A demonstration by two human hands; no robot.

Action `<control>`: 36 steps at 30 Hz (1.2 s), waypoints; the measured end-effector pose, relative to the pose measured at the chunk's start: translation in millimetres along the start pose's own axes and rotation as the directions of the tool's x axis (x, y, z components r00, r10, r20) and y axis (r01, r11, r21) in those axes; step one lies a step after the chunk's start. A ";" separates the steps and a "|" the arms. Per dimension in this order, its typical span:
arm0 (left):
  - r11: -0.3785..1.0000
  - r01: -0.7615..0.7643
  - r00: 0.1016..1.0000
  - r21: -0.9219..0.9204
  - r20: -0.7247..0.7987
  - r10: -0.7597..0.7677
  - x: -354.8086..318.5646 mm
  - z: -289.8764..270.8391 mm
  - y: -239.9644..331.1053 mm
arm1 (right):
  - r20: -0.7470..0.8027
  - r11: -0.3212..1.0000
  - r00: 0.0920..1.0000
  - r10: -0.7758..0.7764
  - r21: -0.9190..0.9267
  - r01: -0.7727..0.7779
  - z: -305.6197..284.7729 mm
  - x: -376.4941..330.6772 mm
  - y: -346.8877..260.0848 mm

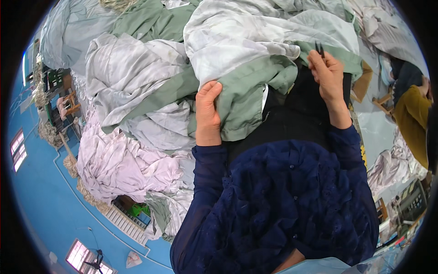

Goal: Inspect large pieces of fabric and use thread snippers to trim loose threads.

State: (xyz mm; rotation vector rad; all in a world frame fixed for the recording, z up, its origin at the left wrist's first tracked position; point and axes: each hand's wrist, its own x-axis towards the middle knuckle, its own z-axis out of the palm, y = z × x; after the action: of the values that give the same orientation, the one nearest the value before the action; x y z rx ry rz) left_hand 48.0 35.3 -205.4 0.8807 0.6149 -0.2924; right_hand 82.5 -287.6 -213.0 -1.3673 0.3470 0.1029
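Observation:
A large pale grey-white cloth with a green hem band (258, 89) is draped over my lap and spreads away from me. My left hand (209, 107) pinches the edge of the green band, thumb on top. In my right hand (327, 77) is a small pair of dark thread snips (320, 49), their two points upward and slightly apart. The snips are just over the green band at the cloth's right part. A small white label (264, 97) shows at the green fabric's edge near my lap. The fingers' undersides are hidden.
Crumpled white cloth (134, 68) and a pinkish-white heap (121, 164) lie at left. More green fabric (155, 20) is piled at the far side. At right sits another person in a mustard garment (410, 118), near a wooden stool (385, 102) and grey cloth (388, 25).

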 end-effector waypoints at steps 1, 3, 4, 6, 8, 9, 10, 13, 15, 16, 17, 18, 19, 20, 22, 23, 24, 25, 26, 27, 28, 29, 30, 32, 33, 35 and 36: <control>0.999 -0.020 1.000 0.044 -0.012 0.021 -2.0 3.2 -1.6 | 0.039 0.998 0.998 0.039 -0.060 -0.036 7.6 -4.5 -0.6; 0.995 -0.049 0.998 0.090 -0.031 0.052 -6.6 10.5 -4.2 | 0.149 0.986 0.984 0.101 -0.150 -0.078 21.0 -15.1 2.5; 0.984 -0.089 0.996 0.151 -0.010 0.092 -8.6 15.7 -5.6 | 0.212 0.982 0.972 0.098 -0.178 -0.060 27.9 -21.2 2.6; 0.967 -0.138 0.990 0.216 0.016 0.138 -11.6 22.2 -8.4 | 0.299 0.991 0.952 0.068 -0.129 -0.030 48.9 -35.4 3.8; 0.964 -0.152 0.988 0.218 0.008 0.154 -18.5 31.5 -7.2 | 0.377 0.994 0.922 0.086 -0.090 -0.056 64.5 -47.6 1.4; 0.962 -0.162 0.986 0.220 0.006 0.165 -21.1 33.6 -6.6 | 0.395 0.991 0.917 0.049 -0.132 0.004 70.4 -51.1 0.2; 0.964 -0.167 0.986 0.206 0.029 0.164 -22.7 32.4 -6.5 | 0.407 0.991 0.911 0.066 -0.134 -0.011 75.6 -52.9 -1.7; 0.955 -0.188 0.982 0.229 0.044 0.183 -30.7 34.8 -4.1 | 0.424 0.990 0.901 0.095 -0.136 -0.041 87.5 -53.9 -7.4; 0.953 -0.196 0.981 0.232 0.039 0.193 -35.4 38.1 -2.6 | 0.430 0.989 0.896 0.108 -0.135 -0.055 92.6 -52.6 -7.2; 0.952 -0.197 0.980 0.236 0.040 0.193 -37.3 39.4 -2.5 | 0.433 0.989 0.896 0.100 -0.144 -0.041 94.4 -52.5 -5.7; 0.951 -0.198 0.980 0.236 0.039 0.194 -38.6 40.5 -2.5 | 0.436 0.988 0.895 0.092 -0.152 -0.028 95.9 -52.6 -4.4; 0.944 -0.205 0.979 0.260 0.045 0.200 -39.4 41.5 -2.6 | 0.437 0.988 0.895 0.092 -0.152 -0.027 97.2 -53.1 -3.5; 0.935 -0.212 0.977 0.283 0.052 0.206 -40.4 42.2 -2.8 | 0.444 0.986 0.893 0.079 -0.165 -0.005 98.1 -53.3 -3.1; 0.935 -0.215 0.977 0.282 0.052 0.209 -41.8 42.2 -3.0 | 0.450 0.984 0.891 0.066 -0.178 0.017 98.9 -54.0 -3.1; 0.909 -0.238 0.971 0.342 0.064 0.230 -43.7 42.4 -4.1 | 0.453 0.979 0.888 0.078 -0.204 0.018 100.0 -54.8 -3.5; 0.910 -0.237 0.971 0.342 0.062 0.229 -44.3 43.2 -4.4 | 0.454 0.973 0.886 0.092 -0.229 0.016 100.0 -54.7 -3.2; 0.907 -0.235 0.972 0.348 0.064 0.227 -44.9 44.7 -4.3 | 0.454 0.973 0.886 0.094 -0.230 0.015 100.0 -54.4 -1.6; 0.905 -0.237 0.971 0.354 0.067 0.228 -46.7 45.8 -3.9 | 0.451 0.978 0.887 0.101 -0.209 -0.004 100.5 -55.1 -0.2; 0.905 -0.238 0.971 0.353 0.067 0.229 -48.1 46.6 -3.7 | 0.448 0.982 0.887 0.108 -0.189 -0.024 100.7 -55.6 0.6; 0.897 -0.248 0.968 0.364 0.077 0.237 -49.4 47.3 -3.7 | 0.449 0.982 0.887 0.108 -0.189 -0.023 100.6 -56.1 0.8; 0.890 -0.259 0.966 0.375 0.087 0.245 -50.0 47.6 -3.5 | 0.445 0.979 0.892 0.085 -0.205 0.009 100.8 -56.1 0.7; 0.890 -0.261 0.965 0.375 0.087 0.246 -50.6 47.6 -3.6 | 0.440 0.974 0.896 0.062 -0.221 0.041 101.0 -56.1 0.7; 0.879 -0.266 0.964 0.396 0.089 0.251 -51.1 47.5 -3.9 | 0.441 0.974 0.895 0.062 -0.221 0.042 100.8 -56.0 0.6; 0.868 -0.270 0.962 0.416 0.093 0.255 -51.9 49.1 -4.4 | 0.440 0.965 0.895 0.068 -0.256 0.053 99.6 -55.7 0.6; 0.865 -0.279 0.960 0.418 0.097 0.263 -52.6 51.8 -4.1 | 0.440 0.965 0.895 0.068 -0.257 0.054 99.5 -55.9 0.0; 0.860 -0.290 0.957 0.419 0.101 0.273 -53.0 51.9 -4.9 | 0.439 0.978 0.897 0.041 -0.202 0.055 99.7 -56.2 -2.7; 0.842 -0.307 0.951 0.444 0.118 0.284 -51.4 48.9 -6.7 | 0.440 0.978 0.897 0.040 -0.202 0.055 99.4 -56.2 -3.7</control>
State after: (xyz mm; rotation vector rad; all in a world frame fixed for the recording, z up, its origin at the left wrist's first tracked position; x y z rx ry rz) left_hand 22.7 -7.9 -154.7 1.4062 0.3563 -0.1771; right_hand 48.5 -184.8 -176.6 -1.5063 -0.0566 0.4487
